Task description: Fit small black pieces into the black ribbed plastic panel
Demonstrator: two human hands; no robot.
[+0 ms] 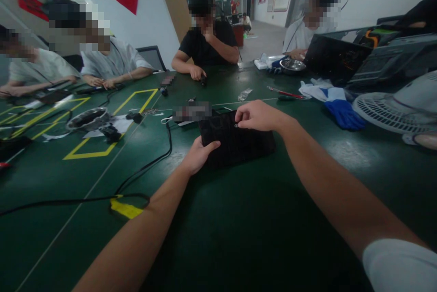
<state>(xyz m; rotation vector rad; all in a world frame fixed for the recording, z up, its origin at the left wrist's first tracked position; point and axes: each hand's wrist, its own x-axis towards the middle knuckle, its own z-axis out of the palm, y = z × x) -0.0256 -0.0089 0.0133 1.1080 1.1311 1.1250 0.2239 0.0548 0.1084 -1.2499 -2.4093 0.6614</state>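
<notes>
A black, flat rectangular panel (pixel 239 144) with faint ridges lies at a slight tilt over the green table, in the middle of the head view. My left hand (pixel 201 153) grips its left edge, thumb on top and the other fingers underneath. Over the panel's upper part, my right hand (pixel 256 117) is closed in a pinch. A tiny shiny bit shows at its fingertips, too small to name. Just behind the panel lies a blurred-out item (pixel 193 111) with a white loop at its left.
A black cable (pixel 143 171) runs across the green table (pixel 218 237) at left, near a metal ring-shaped part (pixel 89 118). Blue-and-white gloves (pixel 341 105), a red-handled tool (pixel 287 93) and a white fan (pixel 389 105) stand at right. Several people sit around the table.
</notes>
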